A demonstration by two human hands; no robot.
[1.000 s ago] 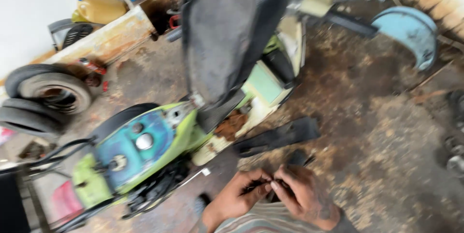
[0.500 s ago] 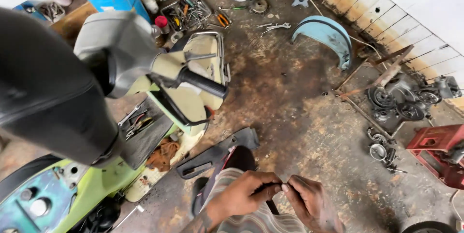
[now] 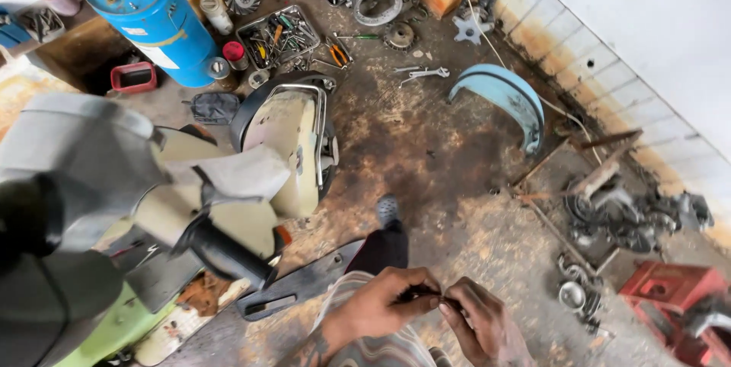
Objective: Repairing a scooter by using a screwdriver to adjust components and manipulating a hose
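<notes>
Dark and thin, a small part [image 3: 426,296] sits pinched between both hands at about six o'clock in the view, low over the stained concrete floor [image 3: 426,146]. Left hand [image 3: 388,302] closes its thumb and fingertips narrowly on the part's left end; right hand [image 3: 476,321] meets it from the right, fingers curled tight on the other end, so the fingertips of the two hands nearly touch. What the part is cannot be told; it is too small and mostly covered.

Just above the hands, at twelve o'clock from them, a dark trouser leg ends in a grey shoe [image 3: 388,209]. At nine o'clock from the hands lies a flat black panel [image 3: 293,291], and beyond it a cream scooter [image 3: 285,146] with a black handlebar grip [image 3: 221,253]. A blue cylinder [image 3: 152,13] stands at eleven o'clock, with a tray of tools [image 3: 278,36] beside it. A pale blue mudguard [image 3: 502,100] lies at one o'clock, well apart from the hands. Metal scrap [image 3: 624,215] is piled at three o'clock beside a red crate [image 3: 666,291].
</notes>
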